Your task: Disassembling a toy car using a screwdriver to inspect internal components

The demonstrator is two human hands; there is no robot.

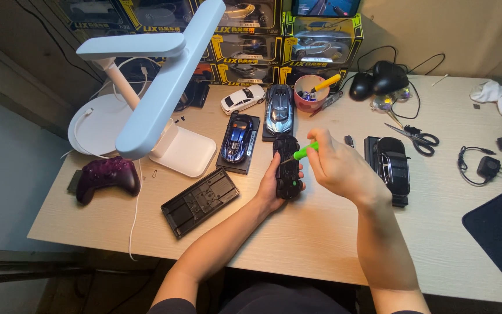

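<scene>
Counter [321, 232]: one, pale wood grain, right end cut off by the frame. Desk lamp [152, 87]: one, white. Boxed model cars [297, 40]: a stack at the back, count unclear. Loose model cars: one blue [237, 139], one silver [279, 109], one white [243, 99]. Empty black base tray [200, 202]: one. Game controller [107, 176]: one, dark red. Scissors [415, 137]: one pair. Left hand [271, 189]: closed around an upturned black model car [289, 166] at counter centre. Right hand [339, 167]: pinching a green-handled screwdriver [305, 152], tip hidden against the car.

Home hobby desk [321, 244], boxed model cars [321, 46]
</scene>
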